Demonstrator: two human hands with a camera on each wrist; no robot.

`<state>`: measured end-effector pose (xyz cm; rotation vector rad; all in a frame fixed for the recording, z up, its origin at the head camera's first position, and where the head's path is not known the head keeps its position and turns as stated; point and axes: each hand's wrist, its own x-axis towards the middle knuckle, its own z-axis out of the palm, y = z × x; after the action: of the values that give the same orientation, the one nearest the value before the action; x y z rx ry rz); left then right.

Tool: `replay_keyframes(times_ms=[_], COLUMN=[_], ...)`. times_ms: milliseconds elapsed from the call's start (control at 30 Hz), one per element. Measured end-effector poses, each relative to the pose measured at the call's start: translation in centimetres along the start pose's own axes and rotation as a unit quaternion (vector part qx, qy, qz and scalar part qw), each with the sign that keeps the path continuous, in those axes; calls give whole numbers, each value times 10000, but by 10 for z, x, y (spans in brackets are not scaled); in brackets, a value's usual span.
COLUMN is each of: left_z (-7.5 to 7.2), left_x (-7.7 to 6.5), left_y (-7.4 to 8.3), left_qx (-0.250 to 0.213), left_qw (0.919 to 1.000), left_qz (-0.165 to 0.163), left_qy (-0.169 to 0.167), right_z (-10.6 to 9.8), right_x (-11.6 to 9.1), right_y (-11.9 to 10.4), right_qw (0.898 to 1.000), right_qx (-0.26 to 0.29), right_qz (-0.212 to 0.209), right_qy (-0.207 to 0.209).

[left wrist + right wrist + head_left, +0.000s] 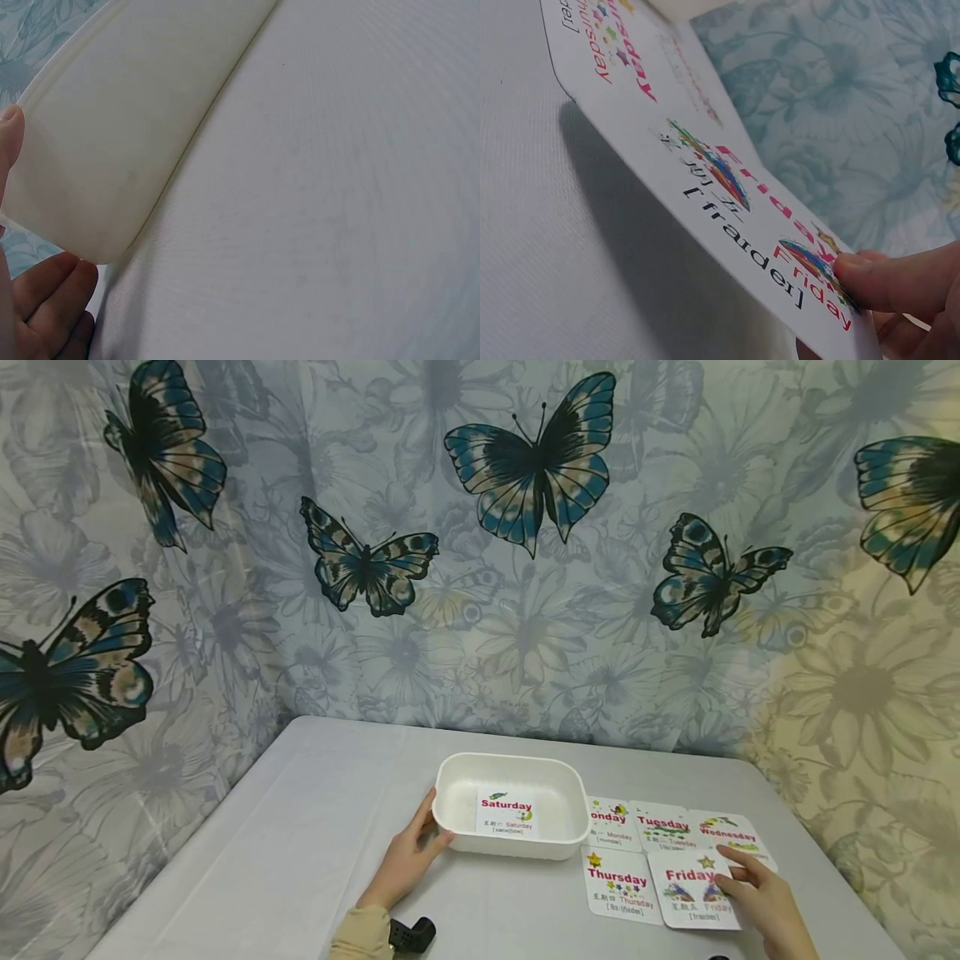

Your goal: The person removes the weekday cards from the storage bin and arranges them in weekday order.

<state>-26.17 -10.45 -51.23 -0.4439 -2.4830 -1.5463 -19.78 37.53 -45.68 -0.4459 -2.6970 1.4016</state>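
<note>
My left hand (408, 853) grips the left end of a white plastic tray (512, 845), thumb at the front wall and fingers around the corner. In the left wrist view the fingers (56, 304) press the tray's end wall (112, 150). A Saturday card (507, 812) lies inside the tray. On the right, my right hand (765, 893) pinches the Friday card (693, 893) by its right edge. The right wrist view shows the thumb (885, 281) on the Friday card's face (742, 217), with a shadow under its tilted edge.
Beside the tray lie the Monday card (609, 827), partly hidden by the tray, the Tuesday card (663, 827) and the Wednesday card (731, 831). A Thursday card (621, 885) sits left of Friday. Behind the white table (322, 810) hangs a butterfly-patterned cloth (525, 635).
</note>
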Motion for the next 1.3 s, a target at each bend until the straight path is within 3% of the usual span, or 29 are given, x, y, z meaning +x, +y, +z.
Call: replay_keyframes(times_ms=[300,833,1300], left_z=[0,-1,0], left_x=[0,-1,-1], left_y=[-2,1,2], left_qx=[16,22,0], left_qw=[10000,10000,10000], left_qz=[-8,-19,-68], left_qy=[21,21,6], right_z=[3,10,16], right_x=[7,7,14], right_y=[3,-5,3], right_qw=[9990,9890,9832], right_qx=[-377,-1426,-1801], right_qz=[156,-250,24], right_qy=[160,315,286])
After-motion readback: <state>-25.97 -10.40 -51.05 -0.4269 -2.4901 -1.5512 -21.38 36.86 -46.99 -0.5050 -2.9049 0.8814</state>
